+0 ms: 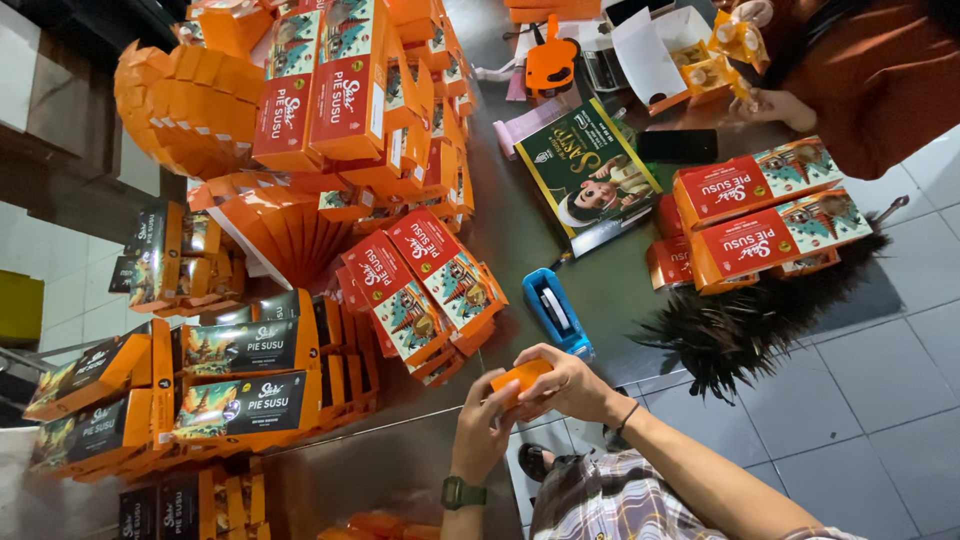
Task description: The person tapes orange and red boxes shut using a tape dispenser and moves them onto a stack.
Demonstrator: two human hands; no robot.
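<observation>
In the head view, the left hand [482, 425], with a watch at its wrist, and the right hand [565, 385] met at the near edge of the bench [520, 235], both pinching a small orange box [519, 377] held between their fingers. The box looked flat, plain orange and narrow, mostly hidden by the fingers.

Just beyond the right hand lay a blue tape dispenser [556, 311]. Beyond the left hand stood red and orange long cartons [425, 285] in a leaning stack, and further to its left black and orange cartons [245, 375] lay piled. Far beyond the right hand lay a green picture box [588, 170] and two red cartons [770, 215], where another person's hand [775, 105] worked.

Open grey bench ran between dispenser and green box; tiled floor [870, 390] lay to the right hand's right.
</observation>
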